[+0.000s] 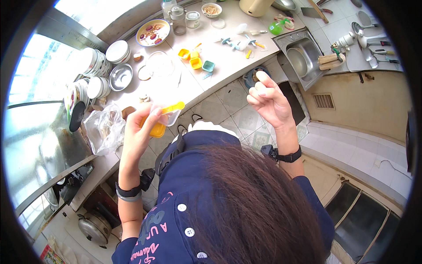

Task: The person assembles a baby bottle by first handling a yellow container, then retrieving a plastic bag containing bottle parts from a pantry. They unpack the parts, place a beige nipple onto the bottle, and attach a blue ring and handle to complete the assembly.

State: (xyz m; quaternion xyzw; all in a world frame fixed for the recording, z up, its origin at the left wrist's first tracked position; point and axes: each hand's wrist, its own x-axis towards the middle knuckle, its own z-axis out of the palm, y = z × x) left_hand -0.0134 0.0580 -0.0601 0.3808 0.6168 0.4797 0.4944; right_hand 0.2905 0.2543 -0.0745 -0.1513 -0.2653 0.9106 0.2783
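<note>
1. The left hand (pixel 143 124) is closed on a yellow strip (pixel 176 107), thumb on top; a clear plastic piece (pixel 174 117) lies just under the strip, and a yellow cup (pixel 157 130) shows below the hand; all are near the front edge of the tabletop (pixel 193 84).
2. The right hand (pixel 270 100) is raised well apart from these, fingers curled in; nothing shows in it, though I cannot tell whether something small is pinched.
3. The step in hand seems to be holding and handling the small plastic parts; a next move by the right hand would call for loosening its curled fingers, while the left grip stays steady.
4. Farther back stand other yellow cups (pixel 195 63) and a teal cup (pixel 208 66); all are well apart from both hands.
5. The left fingertips are hard to make out, so whether the strip and clear piece are joined is unclear; the crumpled plastic bag (pixel 104 132) blurs its contents; hair (pixel 259 207) covers much of the lower view.
</note>
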